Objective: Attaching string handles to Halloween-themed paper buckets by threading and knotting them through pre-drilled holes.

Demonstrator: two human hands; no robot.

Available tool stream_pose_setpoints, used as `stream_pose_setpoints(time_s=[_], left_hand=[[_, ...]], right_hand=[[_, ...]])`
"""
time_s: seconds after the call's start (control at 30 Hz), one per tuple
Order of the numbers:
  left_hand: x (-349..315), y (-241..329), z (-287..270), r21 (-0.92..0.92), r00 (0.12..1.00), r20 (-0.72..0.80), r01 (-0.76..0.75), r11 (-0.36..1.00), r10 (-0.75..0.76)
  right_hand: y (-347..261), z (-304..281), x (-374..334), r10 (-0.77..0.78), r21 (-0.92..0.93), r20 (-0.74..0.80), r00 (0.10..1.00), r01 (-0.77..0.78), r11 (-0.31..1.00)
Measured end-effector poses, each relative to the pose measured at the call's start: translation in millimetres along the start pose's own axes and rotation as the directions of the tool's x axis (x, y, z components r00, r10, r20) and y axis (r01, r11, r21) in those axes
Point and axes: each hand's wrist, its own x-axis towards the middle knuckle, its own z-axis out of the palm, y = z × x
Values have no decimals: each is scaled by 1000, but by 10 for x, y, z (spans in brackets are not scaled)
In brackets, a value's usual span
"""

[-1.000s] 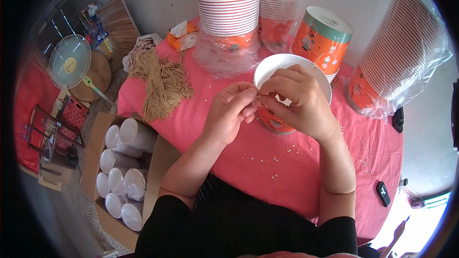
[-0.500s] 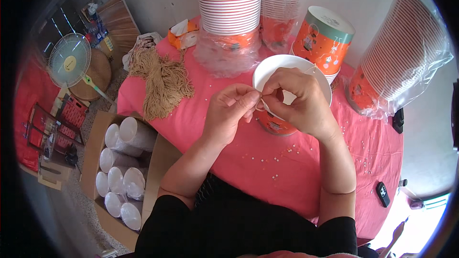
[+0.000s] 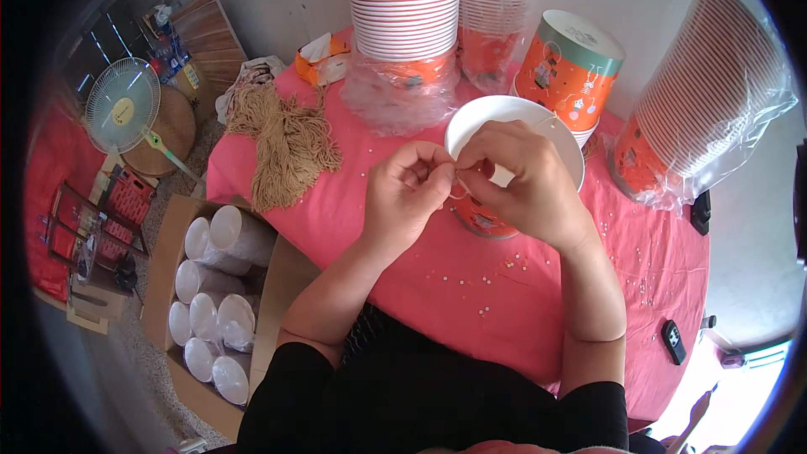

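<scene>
Strand (image 3: 459, 194), thin, pale, pinched where fingertips of left hand (image 3: 410, 195) and right hand (image 3: 528, 189) meet; long axis unclear. Bucket (image 3: 482, 220) partly behind right hand, between worktop's (image 3: 445, 315) near and far edges.

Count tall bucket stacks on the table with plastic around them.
3: left stack at back centre, middle stack just right of it, right stack far right. Some may be hidden.

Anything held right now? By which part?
Yes: the left hand and right hand together pinch what looks like a thin pale cord. Whether by its end or mid-length can't be told; fingers cover it.
</scene>
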Motion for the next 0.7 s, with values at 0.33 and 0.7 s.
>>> stream_pose_setpoints(time_s=[0.33,0.7], left_hand=[[6,-51,56,297,949,-24,-294,909,315],[-45,-21,52,99,973,-41,-223,970,228]], right_hand=[[88,51,-35,236,213,12,972,-233,949],[120,83,-6,29,74,-80,996,-23,997]])
